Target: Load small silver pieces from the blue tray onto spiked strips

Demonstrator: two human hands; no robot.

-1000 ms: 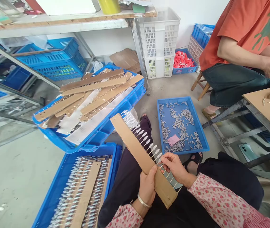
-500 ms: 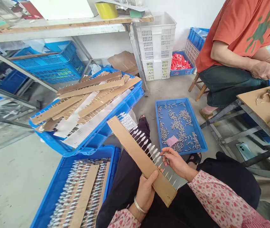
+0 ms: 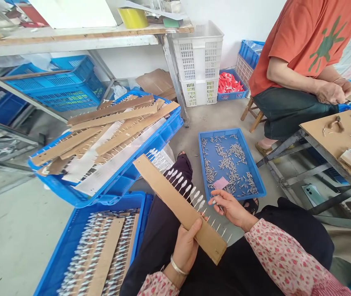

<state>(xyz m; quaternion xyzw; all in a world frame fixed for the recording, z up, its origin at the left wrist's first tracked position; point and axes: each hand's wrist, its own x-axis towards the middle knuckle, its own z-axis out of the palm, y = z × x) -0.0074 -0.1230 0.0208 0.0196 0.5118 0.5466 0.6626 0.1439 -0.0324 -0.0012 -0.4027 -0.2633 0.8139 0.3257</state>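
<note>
The left hand (image 3: 185, 246) is gripping a cardboard strip (image 3: 159, 189), thumb pressing on top and fingers curling beneath; the strip is slanting across the lap, bearing a row of white-tipped sticks (image 3: 188, 189) and, nearer its lower end, bare ones. Beside that edge the right hand (image 3: 232, 210) is pinching a grey spindle-shaped piece (image 3: 215, 202) between its fingertips. A blue crate (image 3: 144, 213) of loaded strips is standing at the left leg, and a second crate (image 3: 113, 187), heaped with cardboard, is overhanging its far end — covering that part. Beyond the right hand, a shallow blue tray (image 3: 221, 132) is holding scattered grey pieces and a pink slip (image 3: 220, 183). To the right, a low table (image 3: 314, 130) is standing before a co-worker (image 3: 305, 45) sitting on a wooden stool (image 3: 257, 121). Farther back, white crates (image 3: 198, 61) are standing stacked beside a workbench (image 3: 79, 37).
</note>
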